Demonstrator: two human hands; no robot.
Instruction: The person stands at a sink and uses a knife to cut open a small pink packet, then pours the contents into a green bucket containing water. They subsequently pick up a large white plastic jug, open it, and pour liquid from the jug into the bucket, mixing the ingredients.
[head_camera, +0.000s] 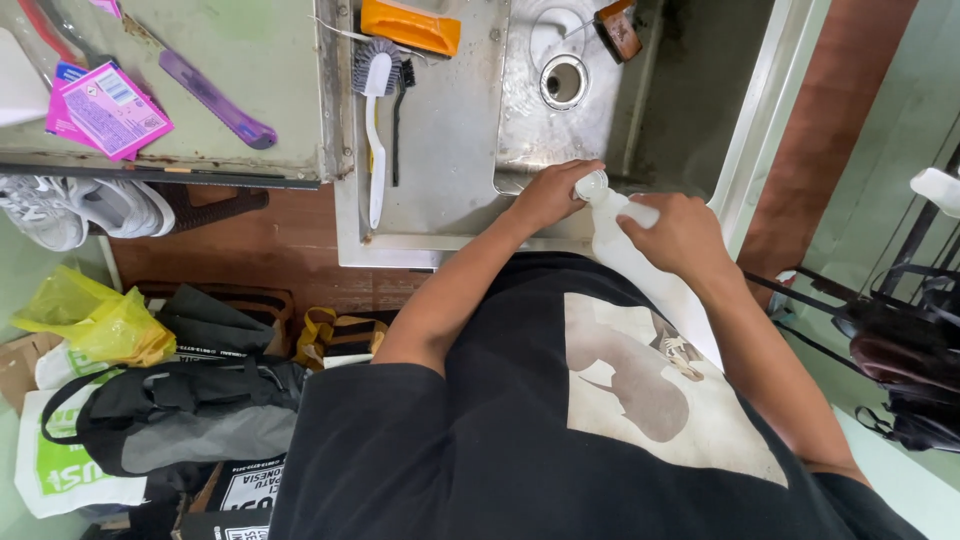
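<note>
I am looking straight down my own chest at a steel sink (520, 110) and the two hands I hold at its near rim. Between them is a clear plastic bottle (625, 250), and its long axis is what matters here: it slants from its cap, up at the sink's near edge, back down toward my stomach, with the body resting against my black shirt.

My left hand (548, 195) sits at the top end, fingers closed around the white cap (591, 184). My right hand (680, 235) sits just below on the same axis, fingers wrapped around the bottle's neck and shoulder, holding it steady. The two hands nearly touch, the left one nearer the sink's drain (563, 80).

Left of the sink basin, on its flat draining board, a white scrubbing brush (375, 120) lies lengthwise, well apart from both hands. An orange bar-shaped thing (410, 25) lies beyond the brush, at the sink's far edge.
</note>
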